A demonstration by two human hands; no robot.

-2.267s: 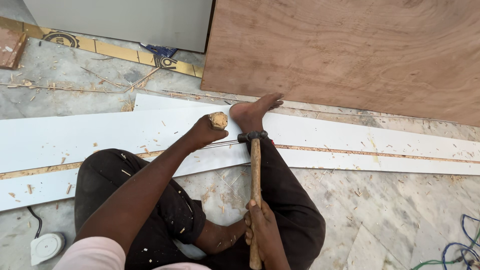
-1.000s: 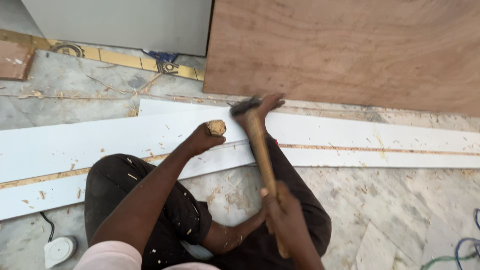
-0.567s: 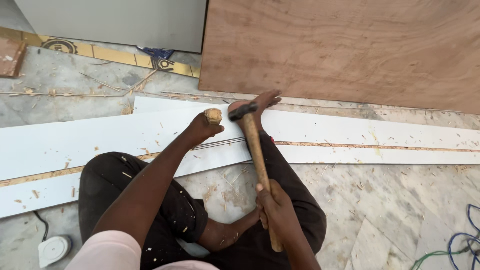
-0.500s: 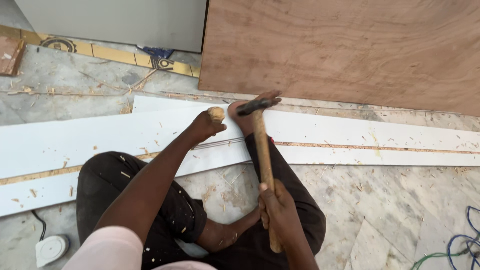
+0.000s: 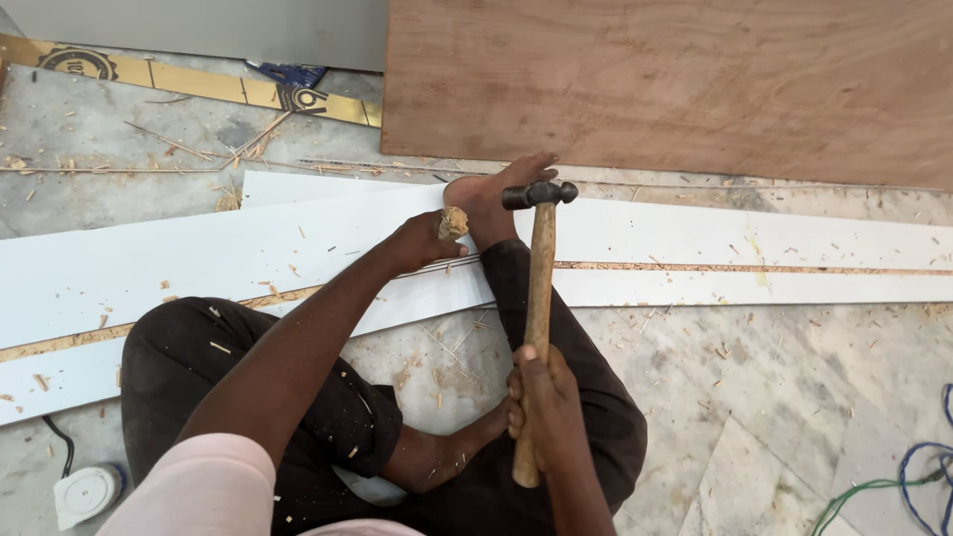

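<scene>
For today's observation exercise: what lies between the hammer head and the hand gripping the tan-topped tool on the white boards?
Head view: the person's bare foot sits between hammer head and left hand, pressing on the white board.

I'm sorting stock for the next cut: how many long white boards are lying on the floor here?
2. The far white board lies nearer the plywood sheet, pinned under the foot. The near white board runs alongside it, closer to the person. Their ends run out of view.

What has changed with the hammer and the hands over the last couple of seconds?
The hammer was swung: a second ago its head tilted left toward the left hand, now its handle stands nearly straight again. The right hand keeps its grip low on the handle. The left hand stays on the white board, holding a wooden-topped tool.
</scene>
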